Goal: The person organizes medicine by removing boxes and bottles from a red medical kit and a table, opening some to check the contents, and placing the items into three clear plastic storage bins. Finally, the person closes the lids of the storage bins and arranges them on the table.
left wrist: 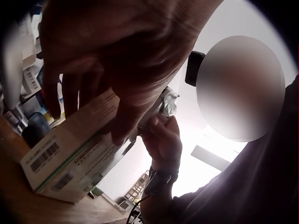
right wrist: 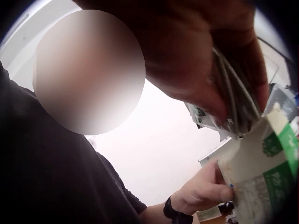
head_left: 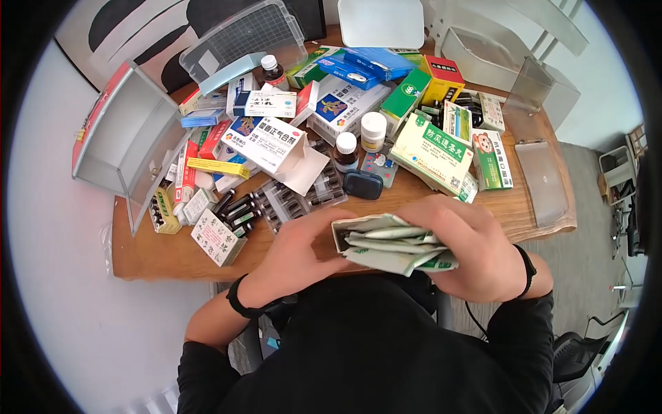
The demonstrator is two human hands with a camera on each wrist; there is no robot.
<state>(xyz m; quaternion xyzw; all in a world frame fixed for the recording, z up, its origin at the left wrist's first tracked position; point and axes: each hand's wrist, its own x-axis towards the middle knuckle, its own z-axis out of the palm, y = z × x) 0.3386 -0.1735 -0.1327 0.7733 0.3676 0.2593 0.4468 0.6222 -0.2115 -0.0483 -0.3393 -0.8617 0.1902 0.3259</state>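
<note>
A: What sits at the centre?

B: The box (left wrist: 72, 151), raised at the near edge of the desk (head_left: 155, 252), before the person's torso. Packets (head_left: 394, 243) bunch at its mouth; how deep they reach inside cannot be told.

A: What could go wrong?

B: The packets are fanned unevenly, so a corner could snag on the rim and crease, or bend the card. Too firm a squeeze on the walls would narrow the mouth and worsen this. A loosened pinch could let the outer packets slide off towards the lap.

A: Which way does the box point?

B: Its mouth faces up, towards the head; its closed end points down towards the desk. The long axis joins the two and leans rather than standing plumb.

A: And the hands?

B: The left hand (head_left: 296, 243) grips the box, thumb on one face, fingers on another. The right hand (head_left: 476, 245) pinches the packets between thumb and fingers, over the mouth.

A: What lies beyond?

B: A dark case (head_left: 363, 184) is nearest, with a brown bottle (head_left: 346, 153) just behind it. The vials (head_left: 283, 203) lie to the left, a cream carton (head_left: 431, 155) to the right.
</note>
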